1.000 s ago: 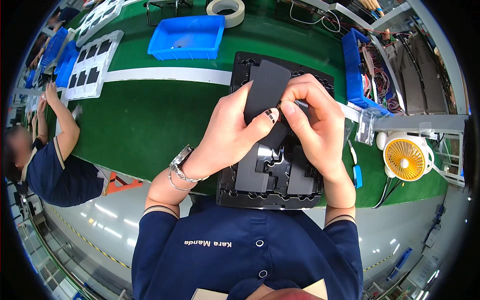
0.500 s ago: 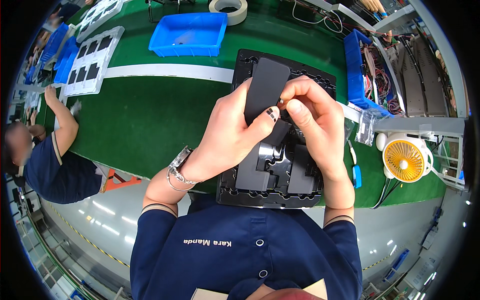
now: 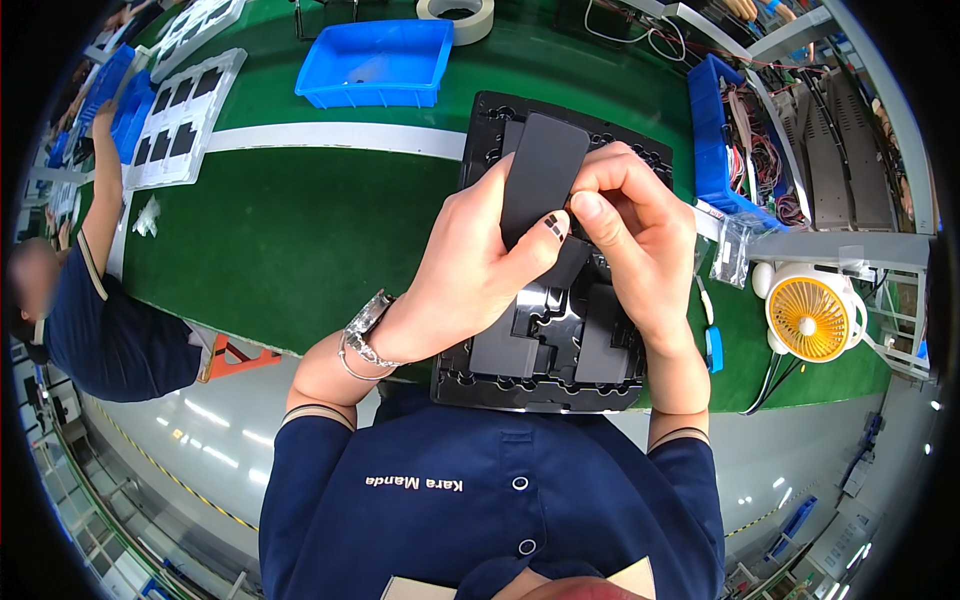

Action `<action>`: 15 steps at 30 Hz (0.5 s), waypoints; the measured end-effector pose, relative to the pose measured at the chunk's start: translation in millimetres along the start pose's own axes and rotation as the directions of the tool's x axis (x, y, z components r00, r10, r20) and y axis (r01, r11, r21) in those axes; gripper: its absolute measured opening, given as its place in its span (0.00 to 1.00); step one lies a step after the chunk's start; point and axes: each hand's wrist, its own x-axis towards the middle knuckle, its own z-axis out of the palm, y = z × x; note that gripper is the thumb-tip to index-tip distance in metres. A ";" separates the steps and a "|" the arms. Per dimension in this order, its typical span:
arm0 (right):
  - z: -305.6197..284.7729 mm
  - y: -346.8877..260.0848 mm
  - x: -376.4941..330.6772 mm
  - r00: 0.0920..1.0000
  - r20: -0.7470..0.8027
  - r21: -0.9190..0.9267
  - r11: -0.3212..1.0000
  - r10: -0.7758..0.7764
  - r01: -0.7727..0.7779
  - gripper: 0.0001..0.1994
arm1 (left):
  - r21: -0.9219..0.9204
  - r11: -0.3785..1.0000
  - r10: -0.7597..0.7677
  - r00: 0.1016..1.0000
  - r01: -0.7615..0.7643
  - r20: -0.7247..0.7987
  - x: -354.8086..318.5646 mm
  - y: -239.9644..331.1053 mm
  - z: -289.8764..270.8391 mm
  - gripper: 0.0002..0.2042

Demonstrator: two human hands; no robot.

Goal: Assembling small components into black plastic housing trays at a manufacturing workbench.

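Observation:
A flat, black rectangular part [image 3: 545, 170] is gripped by my left hand [image 3: 475, 255], its thumb lying across the near end. At the part's right edge, my right hand [image 3: 640, 240] has its thumb and forefinger pinched together; whatever sits between those fingertips is too small to make out. Both hands are over a black moulded tray [image 3: 540, 393] with shaped pockets. Several dark grey flat parts [image 3: 604, 345] lie in the tray, partly covered by my hands.
An open blue bin [image 3: 375, 98] and a tape roll [image 3: 470, 22] stand at the back. White trays [image 3: 165, 175] with black pieces are at left, near a co-worker [image 3: 110, 310]. To the right are a yellow-and-white fan [image 3: 808, 320], a blue-handled tool [image 3: 713, 350] and a blue wire bin [image 3: 715, 160].
Both hands and the black part have shifted slightly right. My right thumb and forefinger have drawn closer together. The co-worker's arm has moved farther away toward the blue bins at left.

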 end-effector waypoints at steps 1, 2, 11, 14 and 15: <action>-0.1 -0.2 0.6 1.000 -0.001 -0.006 1.000 -0.012 0.012 0.04 | 0.007 1.000 0.013 1.000 -0.013 -0.003 0.1 -0.1 0.2 0.13; 0.1 0.1 1.1 1.000 0.000 -0.010 1.000 -0.025 0.025 0.04 | 0.016 1.000 0.026 1.000 -0.026 -0.007 0.0 -1.2 0.2 0.13; -4.7 3.9 11.0 0.998 -0.035 0.125 0.991 -0.047 0.051 0.11 | -0.403 0.865 -0.248 0.952 0.300 0.178 -3.8 15.3 -2.3 0.14; -13.5 10.3 14.6 0.995 0.049 0.010 0.996 -0.087 0.087 0.12 | -0.703 0.335 -0.187 0.776 0.627 0.603 -5.9 7.2 -9.0 0.17; -12.5 7.8 14.3 0.998 0.015 -0.016 0.998 -0.054 0.054 0.10 | -0.690 0.235 -0.152 0.727 0.685 0.670 -6.7 5.2 -7.3 0.18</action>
